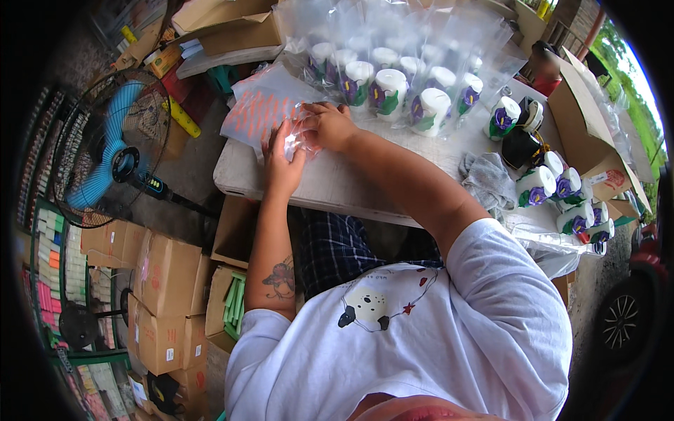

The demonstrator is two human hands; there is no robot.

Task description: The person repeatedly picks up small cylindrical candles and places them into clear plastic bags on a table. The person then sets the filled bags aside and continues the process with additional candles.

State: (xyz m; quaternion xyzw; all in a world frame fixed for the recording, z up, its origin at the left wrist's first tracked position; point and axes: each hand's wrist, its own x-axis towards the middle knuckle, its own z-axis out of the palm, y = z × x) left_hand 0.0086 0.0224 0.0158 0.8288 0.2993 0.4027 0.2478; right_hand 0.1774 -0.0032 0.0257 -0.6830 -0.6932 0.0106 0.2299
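My left hand (284, 160) and my right hand (327, 126) both touch crinkled clear plastic (295, 138) near the table's left corner. It lies over a stack of plastic sheets (263, 108) with orange marks. Whether the fingers grip the plastic cannot be told. Just beyond my right hand, several white pillar candles (390, 87) with purple flowers and green leaves stand upright in tall clear bags (363, 26). To the right are an unbagged candle of the same kind (503, 118) and several more (536, 187) lying tilted in a cluster.
A grey cloth (487, 179) lies on the white table (363, 197), near a black object (520, 147). An open cardboard box (595, 126) borders the right side. A blue-bladed fan (113, 152) stands left, above stacked boxes (168, 273). Another person (545, 68) is at the far right.
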